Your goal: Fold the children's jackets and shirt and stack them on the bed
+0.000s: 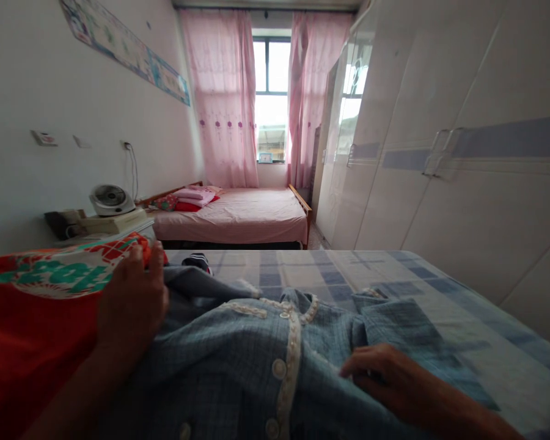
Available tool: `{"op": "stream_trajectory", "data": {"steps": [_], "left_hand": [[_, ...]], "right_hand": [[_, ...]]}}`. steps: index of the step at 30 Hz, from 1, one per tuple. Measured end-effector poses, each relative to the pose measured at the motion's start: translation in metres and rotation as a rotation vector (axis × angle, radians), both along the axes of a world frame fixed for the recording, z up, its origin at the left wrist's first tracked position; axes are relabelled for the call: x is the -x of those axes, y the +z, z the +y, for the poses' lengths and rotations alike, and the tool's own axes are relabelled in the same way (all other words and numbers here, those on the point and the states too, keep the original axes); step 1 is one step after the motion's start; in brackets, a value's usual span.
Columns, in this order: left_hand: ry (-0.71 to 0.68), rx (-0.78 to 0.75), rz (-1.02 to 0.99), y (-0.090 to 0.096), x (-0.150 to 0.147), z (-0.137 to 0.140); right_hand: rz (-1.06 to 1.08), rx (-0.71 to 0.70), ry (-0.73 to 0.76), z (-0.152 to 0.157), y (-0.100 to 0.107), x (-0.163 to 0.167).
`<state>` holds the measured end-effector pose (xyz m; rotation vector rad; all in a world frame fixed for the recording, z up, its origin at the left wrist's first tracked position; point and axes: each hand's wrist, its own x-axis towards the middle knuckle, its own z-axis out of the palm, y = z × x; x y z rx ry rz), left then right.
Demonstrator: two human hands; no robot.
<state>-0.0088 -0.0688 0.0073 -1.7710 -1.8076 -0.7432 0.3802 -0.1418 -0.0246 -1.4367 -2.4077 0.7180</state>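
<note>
Two bare hands are working over a light-blue button-front jacket (238,360), which is lying face up across a blue-and-white checked sheet (343,266) in the near part of a bedroom. The collar is pointing to the far side and the pale, braided button band is running toward the wearer of the camera, a placing that is probably giving both hands easy reach of the garment's sides.

The left hand (135,299) is standing over the left edge, where the blue cloth is meeting a red-orange printed garment (68,318); two fingertips are showing apart, but whether the fingers are gripping cloth cannot be told. The right hand (385,370) is resting low at the jacket's right side, its fingers curling, with the tips at the fabric; whether they are pinching it is not visible. The two hands are perhaps set wide to steady the loose, rumpled cloth.

A small dark item with white stripes (196,263) is lying just beyond the jacket at left. Farther off, a pink-covered bed (256,214) is standing before the curtained window.
</note>
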Motion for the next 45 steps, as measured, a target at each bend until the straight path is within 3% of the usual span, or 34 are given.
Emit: {"op": "stream_trajectory", "data": {"steps": [2, 4, 6, 8, 12, 15, 19, 21, 24, 28, 31, 34, 37, 41, 45], "left_hand": [[-0.256, 0.033, 0.026, -0.009, -0.012, 0.005], [-0.514, 0.334, -0.024, -0.019, -0.030, 0.019], [-0.668, 0.684, -0.110, -0.029, -0.044, 0.034], [-0.701, 0.906, -0.169, -0.040, -0.050, 0.047], [-0.646, 1.012, -0.185, -0.060, -0.041, 0.054], [-0.583, 1.001, -0.207, -0.064, -0.035, 0.049], [-0.629, 1.019, -0.211, -0.049, -0.041, 0.036], [-0.612, 0.909, -0.170, -0.032, -0.046, 0.028], [-0.450, 0.589, -0.110, 0.001, -0.050, 0.018], [-0.314, 0.252, -0.058, 0.042, -0.052, 0.034], [-0.198, 0.137, 0.029, 0.052, -0.059, 0.071], [-0.110, 0.166, 0.072, 0.040, -0.064, 0.103], [-0.118, 0.219, 0.080, 0.012, -0.058, 0.104], [-0.255, 0.326, 0.048, -0.040, -0.029, 0.049], [-0.345, 0.434, -0.155, -0.085, 0.010, -0.020]], "right_hand": [[-0.021, -0.079, -0.071, 0.016, -0.004, -0.002], [-0.068, -0.172, -0.170, 0.041, -0.013, -0.005], [-0.163, -0.200, -0.283, 0.065, -0.023, -0.008], [-0.275, -0.130, -0.357, 0.080, -0.034, -0.011], [-0.358, -0.043, -0.349, 0.086, -0.045, -0.014], [-0.304, -0.145, -0.354, 0.077, -0.035, -0.015], [-0.015, -0.469, -0.455, 0.058, -0.003, -0.019], [0.072, -0.528, -0.536, 0.049, 0.018, -0.021], [0.108, -0.496, -0.660, 0.047, 0.051, -0.022], [0.169, -0.604, -0.765, 0.089, 0.090, -0.017], [0.247, -0.677, -0.721, 0.145, 0.098, -0.008], [0.285, -0.666, -0.651, 0.184, 0.081, 0.001], [0.268, -0.618, -0.604, 0.178, 0.047, 0.004], [0.227, -0.470, -0.494, 0.113, -0.007, -0.012], [0.137, -0.350, -0.666, 0.037, -0.048, -0.048]]}}
